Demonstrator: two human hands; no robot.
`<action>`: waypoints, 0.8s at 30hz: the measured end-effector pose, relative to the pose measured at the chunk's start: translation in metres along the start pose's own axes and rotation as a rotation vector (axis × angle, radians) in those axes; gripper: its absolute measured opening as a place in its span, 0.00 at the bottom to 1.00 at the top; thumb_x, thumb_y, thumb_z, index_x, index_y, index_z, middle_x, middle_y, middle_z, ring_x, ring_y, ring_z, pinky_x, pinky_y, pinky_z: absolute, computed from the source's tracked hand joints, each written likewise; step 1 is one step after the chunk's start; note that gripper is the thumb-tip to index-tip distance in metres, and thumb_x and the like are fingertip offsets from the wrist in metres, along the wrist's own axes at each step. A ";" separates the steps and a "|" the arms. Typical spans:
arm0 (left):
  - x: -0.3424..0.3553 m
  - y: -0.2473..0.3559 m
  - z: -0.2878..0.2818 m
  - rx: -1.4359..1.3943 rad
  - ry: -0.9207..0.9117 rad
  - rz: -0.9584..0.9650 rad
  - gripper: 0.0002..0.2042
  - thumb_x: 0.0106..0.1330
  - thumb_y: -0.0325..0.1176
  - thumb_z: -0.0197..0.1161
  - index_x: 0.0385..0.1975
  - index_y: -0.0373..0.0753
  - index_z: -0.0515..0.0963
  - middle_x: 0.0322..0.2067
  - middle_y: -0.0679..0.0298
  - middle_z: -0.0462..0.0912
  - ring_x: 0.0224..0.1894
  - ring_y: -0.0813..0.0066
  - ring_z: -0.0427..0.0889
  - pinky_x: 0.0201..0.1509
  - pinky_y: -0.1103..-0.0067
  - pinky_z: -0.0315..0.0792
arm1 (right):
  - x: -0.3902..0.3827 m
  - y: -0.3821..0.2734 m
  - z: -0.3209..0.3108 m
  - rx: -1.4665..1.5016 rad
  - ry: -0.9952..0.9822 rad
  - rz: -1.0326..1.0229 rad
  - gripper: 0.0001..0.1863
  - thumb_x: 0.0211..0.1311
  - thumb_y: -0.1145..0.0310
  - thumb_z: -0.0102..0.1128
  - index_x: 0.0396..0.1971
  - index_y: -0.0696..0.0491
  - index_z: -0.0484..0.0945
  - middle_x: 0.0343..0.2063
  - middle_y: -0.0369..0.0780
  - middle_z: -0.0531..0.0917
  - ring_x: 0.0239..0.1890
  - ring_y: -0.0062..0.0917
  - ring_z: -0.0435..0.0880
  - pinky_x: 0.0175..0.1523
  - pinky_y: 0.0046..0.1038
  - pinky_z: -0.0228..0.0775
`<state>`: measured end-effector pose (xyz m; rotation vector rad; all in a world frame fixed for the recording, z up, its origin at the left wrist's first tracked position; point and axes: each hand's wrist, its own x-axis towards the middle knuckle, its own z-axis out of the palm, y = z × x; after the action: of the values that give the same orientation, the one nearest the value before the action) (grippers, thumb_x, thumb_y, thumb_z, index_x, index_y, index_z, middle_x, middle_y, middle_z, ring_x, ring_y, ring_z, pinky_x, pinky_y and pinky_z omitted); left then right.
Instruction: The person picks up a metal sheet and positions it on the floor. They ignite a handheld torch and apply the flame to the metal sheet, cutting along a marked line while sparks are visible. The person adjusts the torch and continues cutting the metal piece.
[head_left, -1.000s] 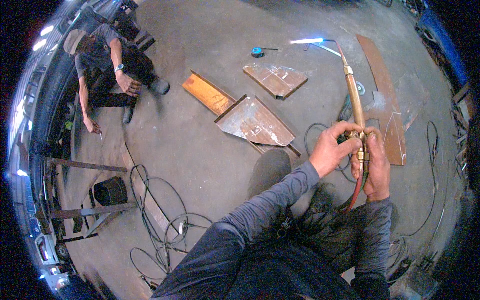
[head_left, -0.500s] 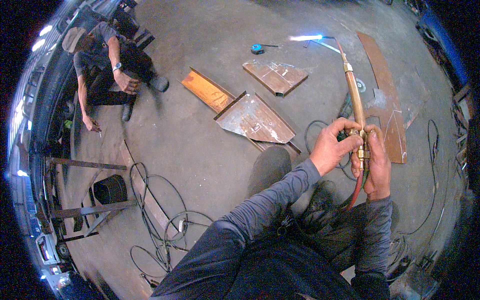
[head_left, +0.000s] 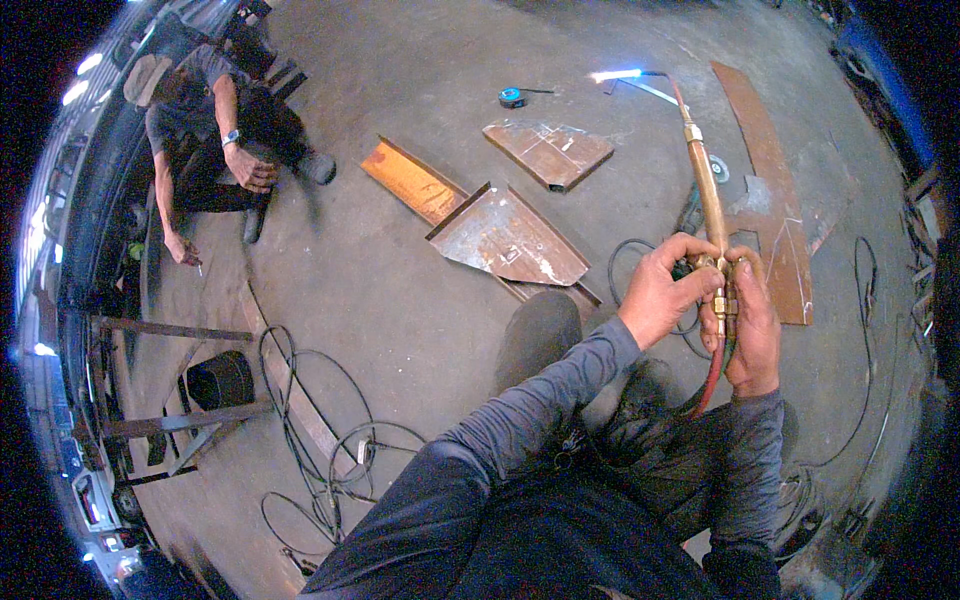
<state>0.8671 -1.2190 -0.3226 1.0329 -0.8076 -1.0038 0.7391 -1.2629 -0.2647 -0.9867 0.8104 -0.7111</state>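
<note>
- Surface: a grey concrete floor (head_left: 430,80), scuffed and stained, extending to dark, cluttered margins.
- Torch (head_left: 710,195): brass, raised above the floor's right half, its bent tip bearing a blue-white flame (head_left: 628,75) directed left; a red hose (head_left: 713,378) leaves its base.
- Left hand (head_left: 662,295): thumb and fingers pinching the fittings at the torch's lower end.
- Right hand (head_left: 755,330): wrapped around the same end, thumb upward.
- Mid-floor: a steel plate (head_left: 515,245) lying over a rusty channel (head_left: 408,180); beyond them, a second plate (head_left: 550,158) and a blue tape measure (head_left: 512,97).
- Toward the floor's right edge: a long brown plate (head_left: 765,180) with pale marked lines.
- Toward the floor's left edge: a co-worker (head_left: 215,125) seated low, a metal frame (head_left: 185,423) and looped dark cable (head_left: 283,400).
</note>
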 end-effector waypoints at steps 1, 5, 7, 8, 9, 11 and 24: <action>0.000 0.000 0.000 0.007 0.005 0.009 0.13 0.64 0.31 0.68 0.47 0.36 0.80 0.33 0.69 0.80 0.37 0.82 0.76 0.43 0.81 0.73 | 0.000 0.001 -0.002 0.002 -0.016 0.002 0.14 0.77 0.53 0.45 0.51 0.46 0.69 0.19 0.36 0.77 0.12 0.17 0.73 0.13 0.19 0.67; -0.001 0.001 -0.002 0.018 -0.012 -0.002 0.13 0.64 0.29 0.66 0.47 0.35 0.79 0.34 0.68 0.80 0.39 0.82 0.77 0.45 0.80 0.73 | 0.001 0.002 -0.004 0.002 -0.032 0.009 0.14 0.78 0.54 0.44 0.52 0.46 0.68 0.23 0.35 0.76 0.13 0.16 0.73 0.13 0.19 0.67; -0.001 0.001 -0.003 -0.045 -0.043 -0.001 0.13 0.64 0.28 0.65 0.47 0.35 0.79 0.35 0.67 0.80 0.40 0.81 0.78 0.48 0.80 0.73 | 0.000 0.001 -0.003 0.006 -0.021 0.005 0.15 0.78 0.54 0.45 0.53 0.46 0.68 0.24 0.35 0.77 0.14 0.16 0.74 0.13 0.18 0.67; -0.004 -0.002 -0.005 -0.103 -0.057 0.012 0.13 0.65 0.28 0.64 0.48 0.35 0.79 0.36 0.66 0.80 0.41 0.81 0.77 0.50 0.79 0.73 | 0.000 0.000 -0.003 0.016 -0.023 0.002 0.15 0.77 0.54 0.45 0.52 0.47 0.68 0.24 0.36 0.78 0.14 0.16 0.75 0.13 0.19 0.68; -0.005 -0.003 -0.006 -0.161 -0.070 0.026 0.13 0.65 0.28 0.63 0.49 0.35 0.79 0.37 0.66 0.80 0.42 0.81 0.77 0.51 0.79 0.72 | 0.000 0.000 -0.003 0.025 -0.024 0.000 0.15 0.77 0.54 0.46 0.52 0.47 0.68 0.24 0.36 0.79 0.14 0.17 0.75 0.13 0.19 0.68; -0.005 -0.002 -0.007 -0.159 -0.079 -0.015 0.13 0.66 0.29 0.62 0.49 0.35 0.79 0.39 0.65 0.80 0.44 0.80 0.77 0.53 0.78 0.71 | 0.000 0.000 -0.003 0.029 -0.039 -0.002 0.15 0.77 0.53 0.46 0.52 0.47 0.68 0.24 0.36 0.79 0.14 0.17 0.75 0.13 0.19 0.68; -0.006 0.001 -0.005 -0.045 -0.034 -0.036 0.13 0.67 0.29 0.63 0.50 0.36 0.79 0.39 0.65 0.81 0.44 0.78 0.78 0.52 0.77 0.72 | 0.000 0.002 -0.003 0.051 -0.052 -0.018 0.16 0.77 0.53 0.47 0.52 0.48 0.68 0.24 0.36 0.79 0.14 0.16 0.74 0.14 0.18 0.68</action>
<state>0.8698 -1.2116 -0.3242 0.9969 -0.7933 -1.0681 0.7372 -1.2640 -0.2672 -0.9635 0.7356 -0.7152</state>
